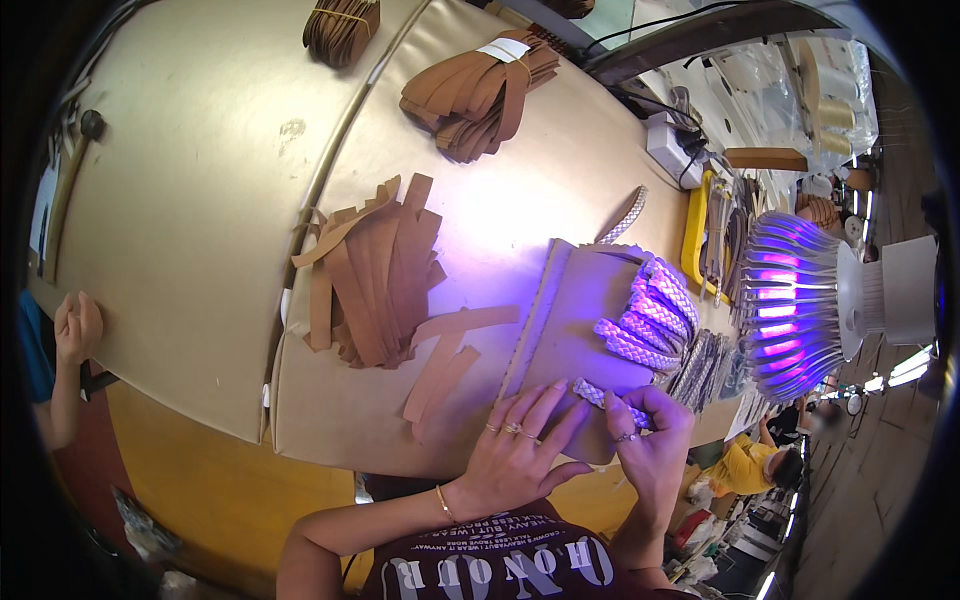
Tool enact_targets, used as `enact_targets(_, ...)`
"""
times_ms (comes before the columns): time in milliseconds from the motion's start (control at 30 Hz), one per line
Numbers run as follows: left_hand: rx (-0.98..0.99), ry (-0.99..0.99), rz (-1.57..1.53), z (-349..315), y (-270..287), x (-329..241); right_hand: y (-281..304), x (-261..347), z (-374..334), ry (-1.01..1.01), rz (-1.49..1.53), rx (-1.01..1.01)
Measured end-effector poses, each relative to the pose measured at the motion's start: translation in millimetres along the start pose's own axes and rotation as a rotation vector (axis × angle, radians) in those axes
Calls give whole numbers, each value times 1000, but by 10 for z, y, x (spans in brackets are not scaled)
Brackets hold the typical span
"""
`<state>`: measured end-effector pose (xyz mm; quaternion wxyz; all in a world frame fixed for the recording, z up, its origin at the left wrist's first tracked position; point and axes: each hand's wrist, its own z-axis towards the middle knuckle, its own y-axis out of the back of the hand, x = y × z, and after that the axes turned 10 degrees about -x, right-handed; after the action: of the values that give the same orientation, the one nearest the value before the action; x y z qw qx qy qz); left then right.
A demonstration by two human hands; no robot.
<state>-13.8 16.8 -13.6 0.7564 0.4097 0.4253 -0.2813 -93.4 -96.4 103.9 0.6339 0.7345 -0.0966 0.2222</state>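
Observation:
My right hand (pixel 655 440) pinches a short white braided strap (pixel 592 392) near the front edge of the table. One end of the strap sticks out past my fingers toward my left hand (pixel 520 440). That hand lies with its fingers stretched out, on or just over the near edge of a brown board (pixel 570 310), and nothing shows in it. Farther back on the board sits a bunch of braided straps (pixel 655 315), tinted purple by the lamp. Two loose brown strips (pixel 440 385) lie left of the board.
A heap of brown strips (pixel 375 280) and a banded bundle (pixel 475 90) lie on the padded table (pixel 200 200). Close on the right hangs a lit purple lamp (pixel 790 310). Behind it are a yellow tray (pixel 695 235) and a power strip (pixel 675 150). Another person's hand (pixel 77 328) rests at far left.

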Motion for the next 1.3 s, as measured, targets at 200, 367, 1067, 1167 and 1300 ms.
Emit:
enact_targets(200, 4, 5, -17, 3, 6, -3, 3, 20, 3, -32, -29, 9)
enact_targets(367, 3, 8, -20, 4, 9, -7, -2, -7, 1, -24, -40, 2)
enact_targets(1067, 39, 58, -69, 91, 42, 2, 44, -14, 11, -28, -44, 11)
enact_targets(1167, 37, 46, -49, 111, 58, -10, 178, -52, 39, -30, -70, 26)
enact_targets(1300, 52, 43, -28, 129, 65, -40, 312, -141, 73, 6, -35, 49)
